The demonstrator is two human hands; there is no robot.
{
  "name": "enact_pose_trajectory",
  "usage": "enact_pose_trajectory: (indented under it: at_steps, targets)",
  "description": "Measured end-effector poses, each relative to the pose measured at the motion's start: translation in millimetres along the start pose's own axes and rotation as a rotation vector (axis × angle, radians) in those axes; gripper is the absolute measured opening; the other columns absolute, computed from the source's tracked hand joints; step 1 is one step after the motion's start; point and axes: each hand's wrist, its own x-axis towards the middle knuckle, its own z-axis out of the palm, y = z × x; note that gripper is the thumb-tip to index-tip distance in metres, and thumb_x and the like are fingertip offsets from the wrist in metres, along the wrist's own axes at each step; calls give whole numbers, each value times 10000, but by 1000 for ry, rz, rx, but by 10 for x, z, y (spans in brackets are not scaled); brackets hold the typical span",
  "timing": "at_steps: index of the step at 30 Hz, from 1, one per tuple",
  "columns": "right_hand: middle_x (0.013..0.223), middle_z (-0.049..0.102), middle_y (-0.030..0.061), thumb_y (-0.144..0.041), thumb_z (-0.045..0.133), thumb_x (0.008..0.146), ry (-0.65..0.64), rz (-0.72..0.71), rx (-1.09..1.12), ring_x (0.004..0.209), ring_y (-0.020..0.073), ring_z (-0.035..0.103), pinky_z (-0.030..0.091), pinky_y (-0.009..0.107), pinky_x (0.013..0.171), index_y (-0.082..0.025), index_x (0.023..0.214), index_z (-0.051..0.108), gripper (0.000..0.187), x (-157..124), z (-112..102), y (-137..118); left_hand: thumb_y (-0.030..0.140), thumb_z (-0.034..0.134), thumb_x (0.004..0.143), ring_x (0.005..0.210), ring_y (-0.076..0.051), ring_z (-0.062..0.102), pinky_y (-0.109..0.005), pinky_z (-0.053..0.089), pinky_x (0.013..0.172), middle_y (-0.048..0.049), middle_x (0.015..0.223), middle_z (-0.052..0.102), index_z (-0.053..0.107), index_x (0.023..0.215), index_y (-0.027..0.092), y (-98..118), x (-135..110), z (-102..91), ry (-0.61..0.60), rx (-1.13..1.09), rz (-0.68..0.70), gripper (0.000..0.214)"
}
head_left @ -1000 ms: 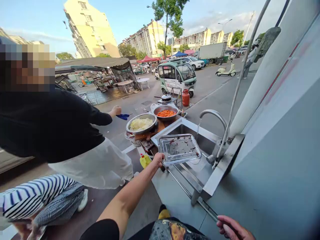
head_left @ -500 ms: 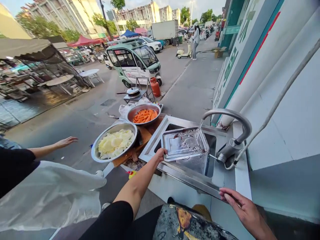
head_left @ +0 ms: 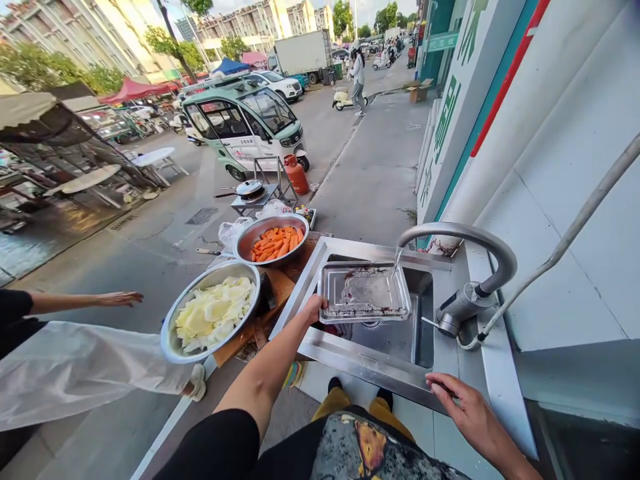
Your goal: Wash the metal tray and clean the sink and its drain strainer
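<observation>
My left hand grips the near-left edge of a rectangular steel tray held over the steel sink. Water runs from the curved tap onto the tray's far right corner, and the tray's bottom shows dark residue. My right hand lies flat on the sink's front right rim, fingers spread, with nothing in it.
Left of the sink, a bowl of pale cut vegetables and a bowl of carrot pieces sit on a wooden board. Another person's outstretched hand and white apron are at the left. A gas cylinder, stove and small green car stand beyond.
The view has swung right and down toward the sink. My right hand came up and settled on the sink's rim. The tray stays under the tap; the other person has shifted left.
</observation>
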Motion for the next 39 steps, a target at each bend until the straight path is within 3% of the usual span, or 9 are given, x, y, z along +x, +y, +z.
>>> enact_pose_trajectory:
  at_steps: [4,11,14,18,20,26,30,34,39]
  targets:
    - [1117,772,86,-655,498,898,2,30,-1,1008,251,725,600,326,849,-252,1068,777,518,192,138,-57,24,548,452,464,-98,385,-211,328,467,69,506,377,423,612,193,76,-76,-53,43,249,109,264]
    - [1099,771,110,-610,445,887,-35,70,-15,994,265,728,585,353,846,-227,1041,758,518,373,419,-171,27,557,678,641,-134,463,-241,367,631,26,607,487,589,704,158,299,-152,154,-91,650,341,137]
    - [1079,775,109,-616,440,880,-17,91,-33,964,268,729,584,367,840,-223,1038,756,529,362,465,-162,84,559,792,772,-188,552,-279,406,739,-26,747,611,664,847,156,476,-248,130,-115,778,429,139]
    - [1098,774,120,-603,431,873,7,111,-63,979,279,727,580,387,864,-219,1046,759,534,367,501,-103,186,477,945,948,-261,636,-342,430,863,-119,991,711,662,1213,175,588,-402,118,-54,1034,646,325]
    - [1122,770,126,-582,424,870,4,106,-76,1010,285,722,570,398,895,-219,1042,761,525,386,527,-86,190,479,954,978,-269,656,-352,443,891,-129,1019,727,654,1243,184,606,-396,129,-27,1036,683,338]
    - [1079,775,118,-589,413,877,8,101,-77,990,287,721,558,416,887,-224,1004,760,520,455,621,-76,92,682,793,857,-197,667,-276,500,847,-57,819,710,651,835,150,508,-87,65,-64,362,281,78]
    - [1052,776,115,-574,416,890,12,83,-73,959,277,721,560,411,871,-211,1016,753,511,479,655,-38,154,733,786,576,-148,598,-284,537,646,-5,638,628,586,822,151,262,2,10,-143,232,118,151]
    - [1081,764,128,-554,379,913,-41,88,-131,965,270,719,564,413,884,-187,1069,737,537,506,660,-9,226,850,700,510,-147,572,-300,538,555,8,598,597,556,809,156,34,-7,80,-192,122,-7,321]
    - [1377,654,158,-558,358,965,-185,13,-238,1282,293,613,484,461,1097,-164,1303,675,608,732,775,-19,146,754,773,541,-136,569,-281,530,579,2,610,592,576,828,135,-58,-38,320,-227,55,-33,187]
